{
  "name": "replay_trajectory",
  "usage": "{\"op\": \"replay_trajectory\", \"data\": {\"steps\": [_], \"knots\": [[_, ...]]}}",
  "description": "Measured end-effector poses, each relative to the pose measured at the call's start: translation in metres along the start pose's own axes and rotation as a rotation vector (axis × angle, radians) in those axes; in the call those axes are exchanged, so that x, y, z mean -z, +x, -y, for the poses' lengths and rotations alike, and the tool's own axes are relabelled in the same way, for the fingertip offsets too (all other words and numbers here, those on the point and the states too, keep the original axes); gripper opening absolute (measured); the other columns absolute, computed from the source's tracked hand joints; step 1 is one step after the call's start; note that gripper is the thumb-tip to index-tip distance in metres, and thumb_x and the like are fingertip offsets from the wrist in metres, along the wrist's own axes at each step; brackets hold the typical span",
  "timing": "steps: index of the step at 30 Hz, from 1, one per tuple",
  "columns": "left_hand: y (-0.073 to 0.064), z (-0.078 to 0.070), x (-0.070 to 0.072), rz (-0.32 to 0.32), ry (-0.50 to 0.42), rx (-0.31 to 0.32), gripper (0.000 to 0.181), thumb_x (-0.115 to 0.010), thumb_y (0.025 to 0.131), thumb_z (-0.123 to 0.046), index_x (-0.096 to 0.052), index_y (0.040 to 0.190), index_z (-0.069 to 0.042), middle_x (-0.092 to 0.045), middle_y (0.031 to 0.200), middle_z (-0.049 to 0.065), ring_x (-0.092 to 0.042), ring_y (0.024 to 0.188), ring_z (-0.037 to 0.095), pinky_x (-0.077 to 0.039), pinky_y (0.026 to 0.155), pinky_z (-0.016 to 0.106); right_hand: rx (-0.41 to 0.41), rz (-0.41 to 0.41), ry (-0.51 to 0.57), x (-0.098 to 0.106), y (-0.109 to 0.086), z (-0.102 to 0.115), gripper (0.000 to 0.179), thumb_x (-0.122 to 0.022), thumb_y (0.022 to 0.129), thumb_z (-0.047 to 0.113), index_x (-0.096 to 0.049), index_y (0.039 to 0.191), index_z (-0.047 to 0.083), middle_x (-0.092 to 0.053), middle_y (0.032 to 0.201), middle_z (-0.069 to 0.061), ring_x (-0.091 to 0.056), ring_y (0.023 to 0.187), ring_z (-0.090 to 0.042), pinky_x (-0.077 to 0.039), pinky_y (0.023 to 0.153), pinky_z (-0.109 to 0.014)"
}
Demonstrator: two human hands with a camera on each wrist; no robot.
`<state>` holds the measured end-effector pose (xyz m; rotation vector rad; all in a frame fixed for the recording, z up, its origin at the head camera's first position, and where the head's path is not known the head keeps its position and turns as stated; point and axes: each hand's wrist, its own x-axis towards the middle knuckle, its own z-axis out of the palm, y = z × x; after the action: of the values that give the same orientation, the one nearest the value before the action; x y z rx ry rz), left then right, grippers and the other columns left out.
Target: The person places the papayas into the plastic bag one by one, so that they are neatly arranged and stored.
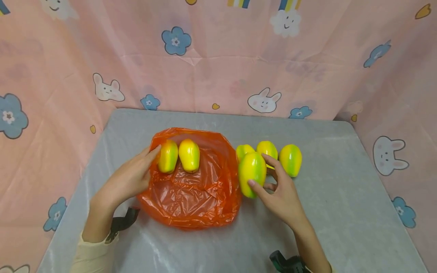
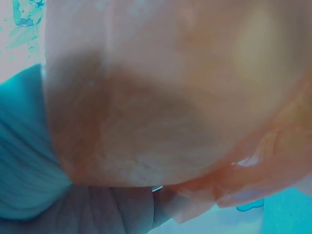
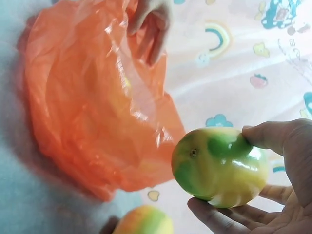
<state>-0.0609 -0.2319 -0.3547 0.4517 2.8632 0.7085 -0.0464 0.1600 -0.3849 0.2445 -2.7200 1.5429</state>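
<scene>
A crinkled orange plastic bag [image 1: 194,189] stands wide-mouthed on the table, with two shiny yellow-green mangoes [image 1: 189,155] side by side inside, near its far left. My left hand [image 1: 131,174] holds the bag's left rim, fingertips right beside the nearer mango. In the left wrist view the film of the bag [image 2: 136,122] covers most of the picture. Just right of the bag, my right hand [image 1: 278,189] grips another mango [image 1: 252,174] between thumb and fingers. The right wrist view shows this held mango [image 3: 219,165] end-on, close to the bag's side.
Three more mangoes stand behind and right of my right hand, the rightmost mango [image 1: 290,160] a little apart. They rest on a grey covered table [image 1: 341,212]. A pink patterned cloth [image 1: 218,72] hangs behind the table and at both sides.
</scene>
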Motion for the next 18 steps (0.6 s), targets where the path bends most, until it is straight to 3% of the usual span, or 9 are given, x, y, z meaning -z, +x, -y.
{"op": "replay_trajectory", "data": {"steps": [11,18], "knots": [[-0.001,-0.001,0.002,0.011,-0.032,0.025,0.079,-0.052,0.09,0.011,-0.03,0.165,0.002,-0.033,0.171,0.025,-0.043,0.151,0.047,-0.043,0.118,0.065,0.059,0.05,0.015,-0.01,0.015,0.025,0.08,-0.083,0.091,0.026,-0.043,0.159,0.019,-0.053,0.156,-0.003,-0.063,0.134,-0.029,-0.061,0.088,-0.018],[0.0,0.0,0.002,0.007,-0.025,0.008,0.077,-0.053,0.092,0.009,-0.03,0.165,0.003,-0.033,0.17,0.026,-0.045,0.15,0.047,-0.044,0.117,0.065,0.059,0.108,0.009,-0.02,0.031,0.037,0.078,-0.082,0.092,0.03,-0.044,0.159,0.02,-0.057,0.151,-0.003,-0.064,0.133,-0.029,-0.066,0.09,-0.037]]}}
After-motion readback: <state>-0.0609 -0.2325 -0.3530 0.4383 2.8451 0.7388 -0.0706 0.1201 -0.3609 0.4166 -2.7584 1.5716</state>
